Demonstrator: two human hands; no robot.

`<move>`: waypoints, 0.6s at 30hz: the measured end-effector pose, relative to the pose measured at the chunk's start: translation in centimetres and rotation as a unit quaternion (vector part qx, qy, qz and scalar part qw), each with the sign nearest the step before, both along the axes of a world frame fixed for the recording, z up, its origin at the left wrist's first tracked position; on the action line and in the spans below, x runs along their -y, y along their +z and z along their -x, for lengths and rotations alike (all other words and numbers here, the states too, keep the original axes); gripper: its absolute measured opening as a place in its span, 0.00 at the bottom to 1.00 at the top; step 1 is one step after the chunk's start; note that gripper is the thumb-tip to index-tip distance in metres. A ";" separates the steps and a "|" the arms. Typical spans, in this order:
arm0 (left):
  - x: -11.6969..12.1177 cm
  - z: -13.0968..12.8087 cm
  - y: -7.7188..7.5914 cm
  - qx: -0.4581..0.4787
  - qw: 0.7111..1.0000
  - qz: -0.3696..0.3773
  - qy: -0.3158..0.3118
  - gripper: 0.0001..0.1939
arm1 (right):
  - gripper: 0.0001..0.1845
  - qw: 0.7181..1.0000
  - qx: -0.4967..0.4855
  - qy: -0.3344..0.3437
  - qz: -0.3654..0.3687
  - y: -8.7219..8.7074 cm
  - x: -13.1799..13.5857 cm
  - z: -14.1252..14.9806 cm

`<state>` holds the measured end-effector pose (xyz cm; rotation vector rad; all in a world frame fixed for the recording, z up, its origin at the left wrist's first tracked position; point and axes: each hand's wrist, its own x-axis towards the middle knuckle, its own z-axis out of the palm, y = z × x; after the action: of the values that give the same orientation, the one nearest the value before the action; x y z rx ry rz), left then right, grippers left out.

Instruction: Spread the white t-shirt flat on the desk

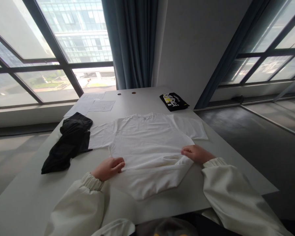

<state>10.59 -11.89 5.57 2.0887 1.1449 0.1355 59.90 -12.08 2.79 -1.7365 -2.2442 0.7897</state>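
Note:
A white T-shirt (149,137) lies spread flat on the white table (27,196), collar toward the far side, sleeves out to both sides. Its lower hem is bunched and partly folded toward me. My left hand (108,167) pinches the shirt's left edge near the hem, fingers closed on the cloth. My right hand (196,153) grips the shirt's right edge, where the fabric gathers into creases. Both arms wear cream long sleeves with elastic cuffs.
A crumpled black garment (68,141) lies left of the shirt. A folded black item with a printed design (174,101) sits at the far right of the table. Paper sheets (98,105) lie far left. Windows and a blue curtain stand behind; the table's right edge drops to dark floor.

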 end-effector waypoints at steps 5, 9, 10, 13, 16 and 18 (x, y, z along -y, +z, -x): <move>0.1 -0.7 1.2 -0.013 0.999 0.040 0.004 0.18 | 0.24 0.997 0.037 0.015 0.062 1.8 0.2 -0.9; -0.9 -2.0 2.1 -0.066 0.998 0.015 0.006 0.15 | 0.26 0.995 0.088 0.016 -0.034 1.5 -2.7 -1.0; -1.5 -2.5 2.2 -0.070 0.997 -0.022 0.000 0.15 | 0.26 0.992 0.107 0.019 -0.066 1.1 -3.8 -0.9; -4.5 -4.1 1.6 -0.049 0.986 -0.159 -0.019 0.15 | 0.30 0.977 0.176 -0.008 -0.119 -0.9 -7.2 -0.1; -8.7 -5.2 -0.1 -0.025 0.971 -0.238 -0.010 0.18 | 0.34 0.964 0.229 -0.063 -0.115 -3.3 -9.9 0.6; -11.5 -5.3 -1.6 -0.050 0.964 -0.262 0.013 0.22 | 0.36 0.959 0.254 -0.091 -0.088 -4.6 -10.9 0.7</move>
<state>15.85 -0.41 4.00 2.5662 1.3023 0.3856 59.21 -1.19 -1.84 -2.2029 -2.3014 0.0974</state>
